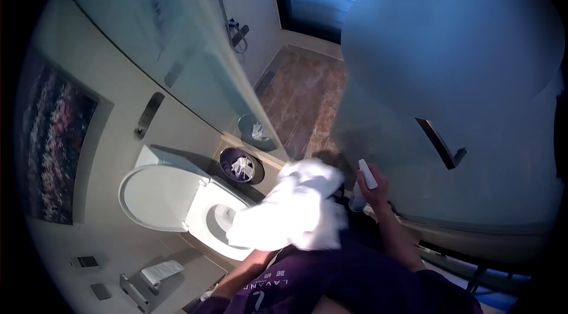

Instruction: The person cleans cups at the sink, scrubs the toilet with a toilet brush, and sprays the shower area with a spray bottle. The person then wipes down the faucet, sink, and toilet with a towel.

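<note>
A bunched white cloth [296,207], bright and somewhat blurred, hangs in front of my body over the front edge of the toilet. My left hand [262,256] comes up from below and holds this cloth, which hides the fingers. On the other side, my right hand [374,188] is wrapped round a spray bottle [357,201] with a white trigger head. The bottle is held upright close to my dark purple top, and its lower part is partly hidden.
The toilet [201,207] at left has its lid raised. Behind it stands a small bin [258,172] with crumpled white paper inside. A glass shower partition [195,36] rises beyond. At right is a frosted glass door with a dark handle [441,145]. A toilet paper roll [163,272] hangs at lower left.
</note>
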